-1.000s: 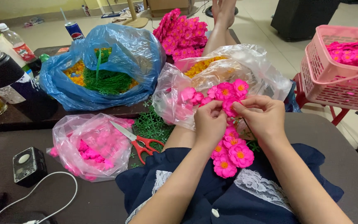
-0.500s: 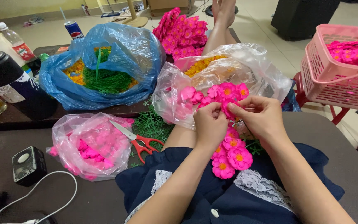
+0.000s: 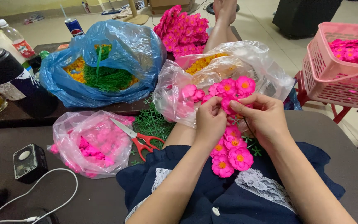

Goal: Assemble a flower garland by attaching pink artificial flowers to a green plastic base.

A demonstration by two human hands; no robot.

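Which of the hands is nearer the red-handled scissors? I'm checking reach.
Left. The left hand is just right of the red-handled scissors, apart from them; the right hand lies farther right, beyond it.

Colours on the work surface, as we log them.
We note flowers hot pink with orange-yellow centres; scissors red-handled; one bag translucent blue over green and yellow contents; basket pale pink lattice; skirt navy with white lace trim; small speaker black, its cable white.
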